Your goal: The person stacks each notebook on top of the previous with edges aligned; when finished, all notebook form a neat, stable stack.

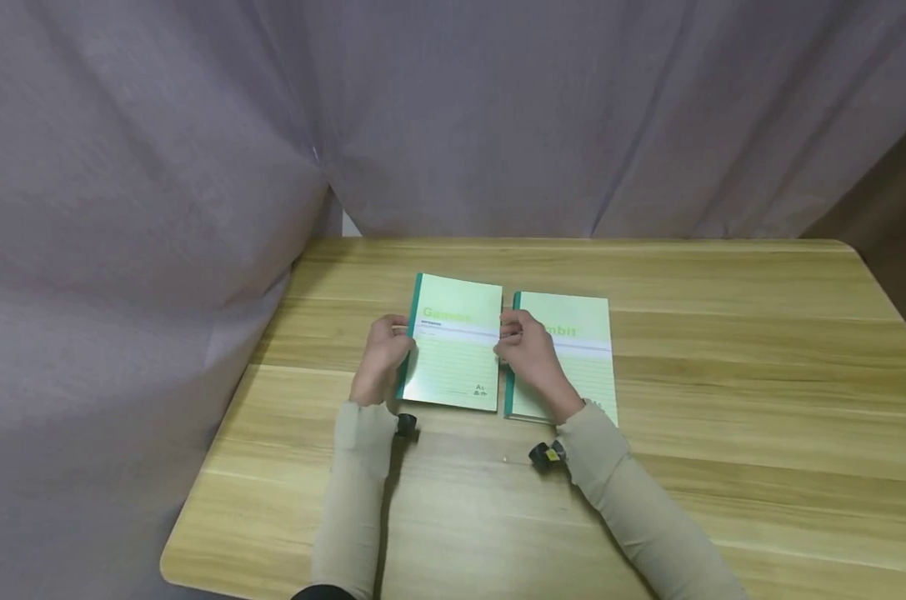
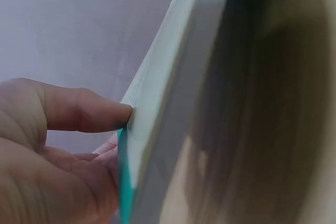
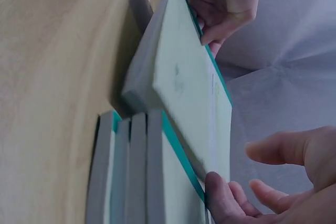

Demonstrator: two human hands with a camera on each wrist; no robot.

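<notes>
Left hand (image 1: 381,354) and right hand (image 1: 529,354) grip a notebook (image 1: 453,346) (raised), beside a notebook stack (image 1: 580,350).

Light wooden table (image 1: 723,400), grey-mauve curtain (image 1: 160,167) draped behind and to the left, dark wall corner (image 1: 895,208) at right

Green notebooks, counted five: one lifted notebook (image 1: 455,343) was held between the two hands, and a stack (image 1: 573,354) beside it was seen edge-on from the right wrist view as four (image 3: 134,177). Hands numbered two, a left hand (image 1: 382,357) at the green spine of the lifted notebook and a right hand (image 1: 529,354) at its opposite edge; beige sleeves (image 1: 355,492) numbered two, and small black wrist cameras (image 1: 546,455) numbered two. One wooden table (image 1: 723,375) and one grey curtain backdrop (image 1: 498,117) completed the count.
</notes>
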